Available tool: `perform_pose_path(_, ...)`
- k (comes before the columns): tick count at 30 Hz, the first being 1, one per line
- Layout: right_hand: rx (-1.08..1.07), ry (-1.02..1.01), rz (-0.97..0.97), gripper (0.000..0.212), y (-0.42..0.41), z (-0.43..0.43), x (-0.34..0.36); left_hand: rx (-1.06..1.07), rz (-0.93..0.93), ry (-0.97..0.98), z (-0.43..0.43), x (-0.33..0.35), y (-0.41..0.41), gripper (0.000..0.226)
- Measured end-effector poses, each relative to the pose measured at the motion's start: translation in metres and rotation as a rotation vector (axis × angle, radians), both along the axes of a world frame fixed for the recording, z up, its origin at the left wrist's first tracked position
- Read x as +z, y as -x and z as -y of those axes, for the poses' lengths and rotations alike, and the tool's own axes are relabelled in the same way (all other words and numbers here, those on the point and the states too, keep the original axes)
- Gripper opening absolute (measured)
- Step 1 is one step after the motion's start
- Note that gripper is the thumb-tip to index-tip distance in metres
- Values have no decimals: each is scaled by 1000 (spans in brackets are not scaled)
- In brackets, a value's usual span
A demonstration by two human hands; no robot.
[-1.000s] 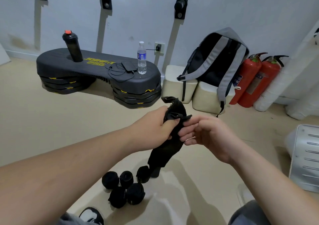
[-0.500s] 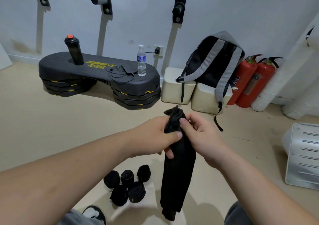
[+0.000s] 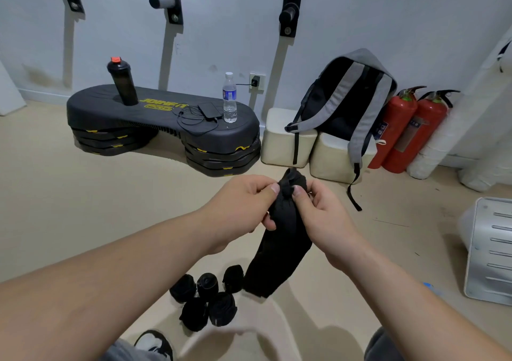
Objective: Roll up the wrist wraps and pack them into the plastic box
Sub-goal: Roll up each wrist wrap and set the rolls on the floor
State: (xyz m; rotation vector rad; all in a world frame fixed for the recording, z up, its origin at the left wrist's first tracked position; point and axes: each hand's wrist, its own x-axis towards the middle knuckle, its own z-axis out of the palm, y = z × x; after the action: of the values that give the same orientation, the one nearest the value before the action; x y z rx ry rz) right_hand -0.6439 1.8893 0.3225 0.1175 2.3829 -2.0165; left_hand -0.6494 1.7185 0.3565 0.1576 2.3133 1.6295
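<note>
Beige gym floor [image 3: 83, 208], pale wall behind, with a black step platform [image 3: 166, 117], grey backpack [image 3: 349, 103] and two red extinguishers [image 3: 399, 128] along it. Centre of view: black wrist wrap [image 3: 282, 238] held in the air, long axis near vertical with a slight lean, tail hanging toward the floor. Left grip [image 3: 243, 202] and right grip [image 3: 318, 214] both clamped on its bunched top end, thumbs pinching from opposite sides; neither clearly nearer. Judged as the start of a roll: coil to be wound downward along the hanging length, free tail directly below both grips. Five rolled wraps [image 3: 221, 308] clustered on the floor just beside the tail's end, near a shoe [image 3: 155, 344]. White slotted plastic object [image 3: 490, 250] at the right edge, well apart; possibly the box, cannot tell
</note>
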Motion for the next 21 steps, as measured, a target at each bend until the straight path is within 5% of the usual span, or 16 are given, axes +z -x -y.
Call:
perform_pose_path(6, -75, -20, -71, 14, 3, -1, 1, -55, 55, -70, -4, 4, 2, 34)
perform_pose_path(10, -72, 2, -29, 16, 3, 0, 1, -110, 6, -25, -2, 7, 0, 16)
perform_pose_path(16, 44, 88, 96, 13, 3, -4, 7, 4, -68, 69, -4, 4, 1, 34)
perform_pose_path(21, 83, 232, 183, 23, 0, -6, 15, -3, -49, -91, -3, 2, 2, 33)
